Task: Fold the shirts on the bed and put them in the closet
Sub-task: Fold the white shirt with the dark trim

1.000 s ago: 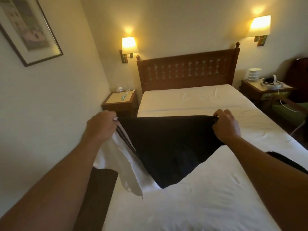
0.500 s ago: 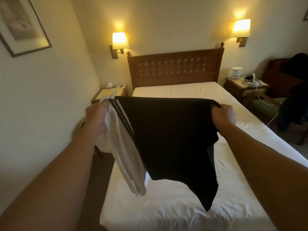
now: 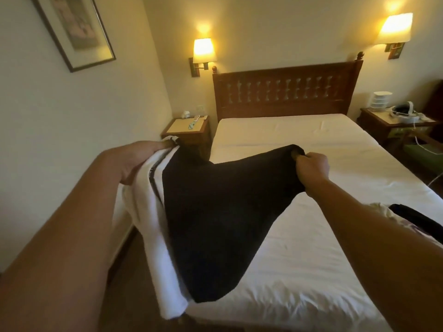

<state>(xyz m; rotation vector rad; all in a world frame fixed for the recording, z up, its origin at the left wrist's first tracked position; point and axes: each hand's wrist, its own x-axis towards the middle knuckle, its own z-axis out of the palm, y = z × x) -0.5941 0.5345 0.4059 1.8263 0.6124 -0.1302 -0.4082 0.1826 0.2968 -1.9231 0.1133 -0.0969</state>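
- Right hand (image 3: 311, 167): fingers curled into a fist around one top corner of the black shirt (image 3: 223, 219), fabric bunched at the knuckles.
- Left hand (image 3: 141, 161): holds the other top corner, thumb and fingers closed on the cloth; fingertips are hidden under the fabric, so exact finger placement is unclear.
- The shirt's white sleeve (image 3: 153, 226) with dark stripes drapes over the left hand and hangs down past the left forearm.
- Black shirt hangs spread between the two hands, top edge sagging in the middle, body tapering to a point at the bottom.
- It is held in the air over the near left part of the bed (image 3: 335, 248); the low point sits in front of the bed's near edge, contact not clear.
- Bed carries a white sheet, wrinkled, with a wooden headboard (image 3: 285, 89) at the far end.
- More clothing (image 3: 407, 216), dark and light pieces, lies on the bed at the right edge of view, partly behind the right forearm.
- Left nightstand (image 3: 187, 128) stands beside the headboard, small items on top, too small to identify.
- Right nightstand (image 3: 393, 125) holds a white stacked object and a white headset-like device with a cable.
- Two lit wall lamps: one (image 3: 203, 51) left of the headboard, one (image 3: 395, 29) right.
- Framed picture (image 3: 76, 29) on the left wall.
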